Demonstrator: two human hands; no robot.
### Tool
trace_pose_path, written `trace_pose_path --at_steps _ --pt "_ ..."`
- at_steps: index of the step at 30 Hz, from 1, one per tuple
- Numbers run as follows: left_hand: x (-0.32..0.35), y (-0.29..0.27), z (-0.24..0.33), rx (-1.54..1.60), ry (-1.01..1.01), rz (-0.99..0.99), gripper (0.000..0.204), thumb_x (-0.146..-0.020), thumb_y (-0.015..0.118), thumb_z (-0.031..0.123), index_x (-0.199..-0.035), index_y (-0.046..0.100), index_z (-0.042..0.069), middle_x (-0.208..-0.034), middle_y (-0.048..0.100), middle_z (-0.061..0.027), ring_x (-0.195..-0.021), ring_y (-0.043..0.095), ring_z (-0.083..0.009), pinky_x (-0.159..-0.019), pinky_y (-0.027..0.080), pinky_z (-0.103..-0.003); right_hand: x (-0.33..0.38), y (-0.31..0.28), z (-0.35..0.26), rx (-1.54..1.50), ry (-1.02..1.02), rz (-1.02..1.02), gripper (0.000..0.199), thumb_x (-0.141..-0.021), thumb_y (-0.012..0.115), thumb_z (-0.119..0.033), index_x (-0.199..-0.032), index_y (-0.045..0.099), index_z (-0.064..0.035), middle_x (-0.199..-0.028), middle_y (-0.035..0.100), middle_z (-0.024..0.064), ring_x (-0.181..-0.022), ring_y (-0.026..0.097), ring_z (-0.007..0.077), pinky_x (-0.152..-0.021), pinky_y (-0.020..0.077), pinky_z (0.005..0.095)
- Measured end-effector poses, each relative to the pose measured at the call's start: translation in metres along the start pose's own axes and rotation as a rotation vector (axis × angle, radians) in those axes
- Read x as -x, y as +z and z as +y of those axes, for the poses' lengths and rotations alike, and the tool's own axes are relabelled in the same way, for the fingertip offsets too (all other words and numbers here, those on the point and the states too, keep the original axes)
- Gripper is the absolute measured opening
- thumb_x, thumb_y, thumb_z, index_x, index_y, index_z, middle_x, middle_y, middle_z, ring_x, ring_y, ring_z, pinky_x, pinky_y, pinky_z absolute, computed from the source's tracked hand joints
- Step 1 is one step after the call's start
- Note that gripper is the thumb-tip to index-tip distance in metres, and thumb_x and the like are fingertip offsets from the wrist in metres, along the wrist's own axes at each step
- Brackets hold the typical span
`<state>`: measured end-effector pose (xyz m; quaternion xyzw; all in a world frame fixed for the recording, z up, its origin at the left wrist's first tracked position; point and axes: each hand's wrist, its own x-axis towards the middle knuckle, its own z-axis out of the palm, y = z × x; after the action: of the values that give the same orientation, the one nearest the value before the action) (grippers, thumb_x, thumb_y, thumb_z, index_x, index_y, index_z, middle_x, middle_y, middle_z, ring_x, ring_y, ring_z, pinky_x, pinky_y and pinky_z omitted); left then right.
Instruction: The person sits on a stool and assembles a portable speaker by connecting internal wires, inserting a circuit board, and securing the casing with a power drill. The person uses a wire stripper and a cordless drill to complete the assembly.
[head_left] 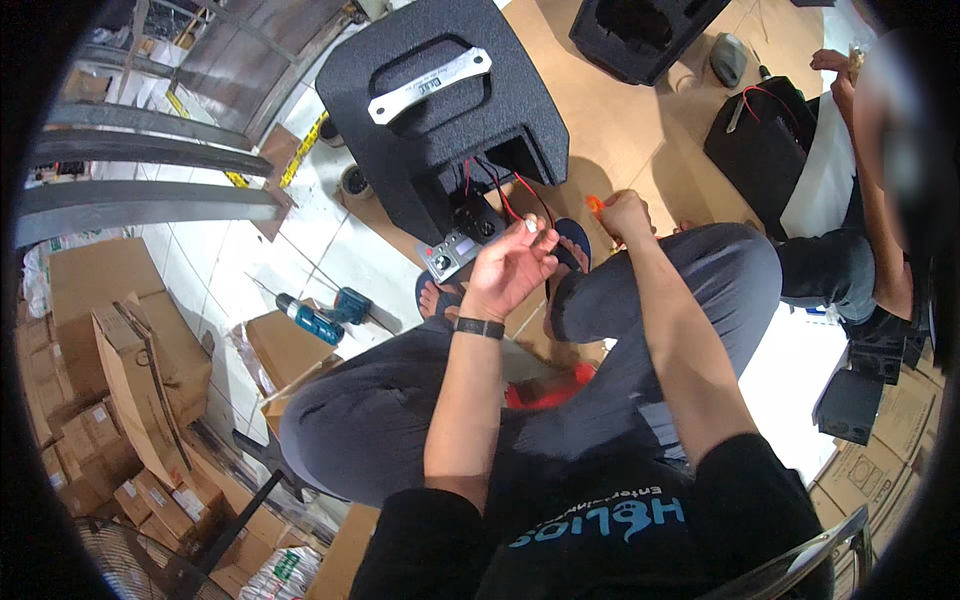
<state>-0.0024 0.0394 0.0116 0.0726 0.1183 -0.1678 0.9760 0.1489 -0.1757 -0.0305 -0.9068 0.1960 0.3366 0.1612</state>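
My left hand [513, 268], palm turned up, has its fingers closed on a small white connector [531, 226] at the end of red and black wires [508, 197]. The wires come out of an opening in a black speaker cabinet [360, 150] with a white strip on its handle [430, 86]. Just left of that hand, a grey control panel [448, 260] with a knob rests tilted below the opening. To the right, my right hand [627, 215] is closed around a small orange object [596, 204]; its kind is mostly hidden by the fingers.
A blue cordless drill [312, 318] lies on the tiled floor at left, near cardboard boxes [140, 350]. Another black cabinet [645, 40] stands at the far right. A person [885, 220] sits at right beside a black box with a red wire [760, 150]. Metal bars [150, 150] are at far left.
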Motion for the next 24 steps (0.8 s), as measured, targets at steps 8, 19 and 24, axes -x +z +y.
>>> trace_pose_path --at_steps 8,19,24 --pt "0.013 0.009 -0.006 -0.163 -0.019 0.349 0.023 -0.104 0.065 0.021 -0.124 0.067 0.011 -0.119 0.069 -0.0020 -0.114 0.065 -0.0168 -0.090 0.053 -0.032 -0.107 0.082 0.025 -0.084 0.001 0.195 0.027 -0.086 0.080 -0.043 -0.106 0.082 -0.0255 -0.114 0.077 0.0106 -0.118 0.070 0.0293 -0.108 0.0447 0.0568" --pt "0.011 -0.012 -0.027 -0.709 0.082 0.629 0.022 -0.100 0.071 0.023 -0.118 0.074 0.011 -0.107 0.075 0.0013 -0.097 0.068 -0.0085 -0.078 0.048 -0.024 -0.123 0.088 -0.001 0.006 -0.332 0.208 0.032 -0.075 0.083 -0.025 -0.102 0.081 -0.0080 -0.102 0.079 0.0127 -0.095 0.076 0.0316 -0.086 0.0590 0.0399" --pt "-0.007 -0.036 -0.049 -0.967 0.325 0.757 0.024 -0.097 0.076 0.025 -0.113 0.078 0.007 -0.101 0.075 0.0018 -0.087 0.065 -0.0057 -0.070 0.050 -0.023 -0.054 0.010 -0.036 -0.009 -0.406 -0.779 0.041 -0.081 0.089 -0.030 -0.111 0.076 -0.0064 -0.095 0.076 0.0048 -0.081 0.069 0.0110 -0.065 0.0509 0.0271"
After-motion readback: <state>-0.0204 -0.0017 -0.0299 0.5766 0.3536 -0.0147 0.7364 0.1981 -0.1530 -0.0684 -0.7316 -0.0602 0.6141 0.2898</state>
